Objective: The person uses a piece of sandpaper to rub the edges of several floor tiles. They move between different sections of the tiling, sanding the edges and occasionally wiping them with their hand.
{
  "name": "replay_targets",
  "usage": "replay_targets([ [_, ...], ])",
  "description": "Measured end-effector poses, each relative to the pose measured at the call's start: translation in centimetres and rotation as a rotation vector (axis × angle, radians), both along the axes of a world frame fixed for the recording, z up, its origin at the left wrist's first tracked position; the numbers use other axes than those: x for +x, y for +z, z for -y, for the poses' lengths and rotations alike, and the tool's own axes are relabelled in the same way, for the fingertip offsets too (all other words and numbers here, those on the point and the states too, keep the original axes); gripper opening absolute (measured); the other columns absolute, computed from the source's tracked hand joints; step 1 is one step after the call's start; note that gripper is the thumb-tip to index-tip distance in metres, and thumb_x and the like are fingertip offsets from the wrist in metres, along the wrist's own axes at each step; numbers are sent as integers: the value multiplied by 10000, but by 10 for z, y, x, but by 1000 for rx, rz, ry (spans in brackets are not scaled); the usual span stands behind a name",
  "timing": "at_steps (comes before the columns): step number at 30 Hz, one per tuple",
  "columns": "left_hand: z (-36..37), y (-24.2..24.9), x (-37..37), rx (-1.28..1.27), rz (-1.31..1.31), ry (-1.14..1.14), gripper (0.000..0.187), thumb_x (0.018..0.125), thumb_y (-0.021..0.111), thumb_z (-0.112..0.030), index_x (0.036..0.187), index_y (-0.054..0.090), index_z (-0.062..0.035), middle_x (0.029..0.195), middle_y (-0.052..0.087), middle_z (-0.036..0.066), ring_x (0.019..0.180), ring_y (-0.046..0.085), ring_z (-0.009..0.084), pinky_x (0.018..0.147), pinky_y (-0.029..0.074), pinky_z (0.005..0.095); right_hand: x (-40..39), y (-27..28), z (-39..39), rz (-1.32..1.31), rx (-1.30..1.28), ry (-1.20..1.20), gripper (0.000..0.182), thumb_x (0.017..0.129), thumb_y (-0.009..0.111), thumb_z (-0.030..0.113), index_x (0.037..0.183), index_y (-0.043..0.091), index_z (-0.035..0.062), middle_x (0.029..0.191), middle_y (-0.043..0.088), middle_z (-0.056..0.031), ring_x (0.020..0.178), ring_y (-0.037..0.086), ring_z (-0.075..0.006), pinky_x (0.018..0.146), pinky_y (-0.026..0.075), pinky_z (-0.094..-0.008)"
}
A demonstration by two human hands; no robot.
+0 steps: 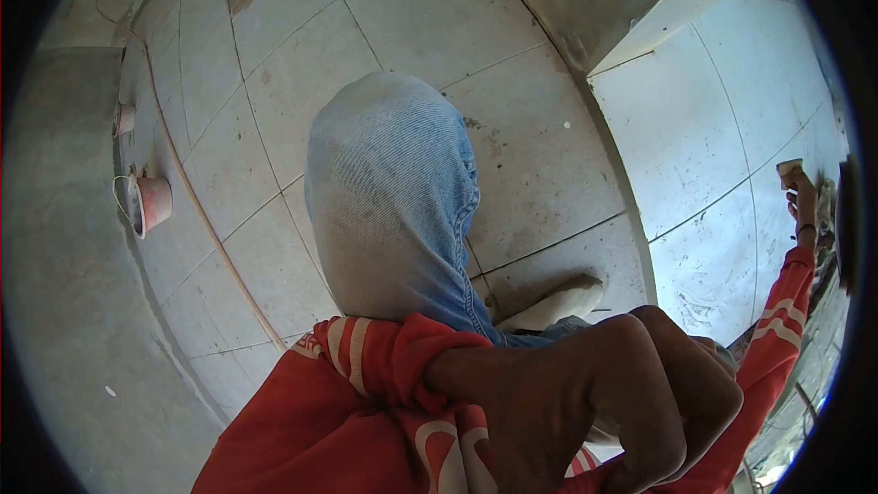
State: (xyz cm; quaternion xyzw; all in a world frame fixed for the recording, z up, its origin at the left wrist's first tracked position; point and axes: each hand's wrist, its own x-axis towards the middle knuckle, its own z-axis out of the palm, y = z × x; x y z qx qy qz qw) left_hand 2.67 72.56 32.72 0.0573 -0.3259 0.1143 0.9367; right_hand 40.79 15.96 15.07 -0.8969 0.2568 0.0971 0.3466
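Observation:
Large and close to the camera, my left hand (604,393) is closed, with its fingers curled and the knuckles toward me. Whatever lies inside its grip is hidden. It comes out of a red sleeve with pale stripes and is in front of my lap, near my bent knee in blue jeans (393,183). Far to the right, my right arm is stretched out, and my right hand (802,199) grips a small brownish block (789,167) whose kind I cannot make out. That hand is beside pale, smeared floor tiles (704,256).
A thin hose or cable (187,178) runs along the tiled floor on the left. By the grey wall there stand a pinkish bucket (155,201) with a handle and a smaller container (126,119). A pillar (622,0) rises at the upper right. My foot (558,302) rests on the tiles.

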Motion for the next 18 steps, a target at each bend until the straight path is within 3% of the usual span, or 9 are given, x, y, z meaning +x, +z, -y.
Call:
replay_targets([
  [2,2,2,-4,-50,-25,4,558,729,902,-564,773,673,-57,709,561,29,556,502,103,439,319,239,-12,8,-12,4,-5,3,316,952,632,457,1154,712,228,931,678,75,693,571,-35,550,410,-213],
  [5,9,1,-12,79,-189,40,718,751,787,-807,537,515,-177,695,536,-25,561,426,106,592,246,342,-27,16,-27,14,-1,18,322,928,663,474,1120,711,220,940,688,77,716,589,-39,566,427,-212],
  [9,43,-4,4,-317,56,122,612,722,861,-651,695,632,-84,692,549,21,549,484,105,471,317,252,-25,20,-34,20,-75,17,277,983,605,411,1170,715,239,896,667,83,653,565,-28,534,420,-211],
  [11,32,-7,4,-384,118,159,593,714,880,-612,734,661,-60,691,553,33,546,499,105,440,335,229,-24,22,-37,7,-59,15,272,984,604,410,1161,713,235,895,665,82,646,559,-30,529,414,-208],
  [14,-4,-12,11,30,94,-50,586,780,852,-590,916,714,-37,686,554,43,546,487,91,425,341,222,-24,25,-40,18,-33,21,267,961,613,425,1100,707,218,884,672,76,636,551,-35,522,398,-210],
  [15,-9,-17,17,-1,169,-172,582,829,854,-504,1087,687,-10,768,613,97,633,572,136,483,429,252,-27,25,-43,32,-31,26,272,937,624,441,1049,703,206,874,682,71,632,548,-39,520,389,-216],
  [17,-16,-17,12,-18,244,-286,610,878,856,-418,1258,660,17,849,672,151,719,657,182,541,518,283,-24,14,-34,28,-8,46,276,940,622,445,1047,702,203,871,680,68,624,545,-40,513,384,-216],
  [18,-19,-12,-3,137,38,-200,369,892,828,-384,949,615,-88,795,629,81,674,601,166,592,456,318,-21,8,-30,18,5,61,280,944,620,449,1046,701,200,867,679,64,616,542,-41,505,379,-217],
])
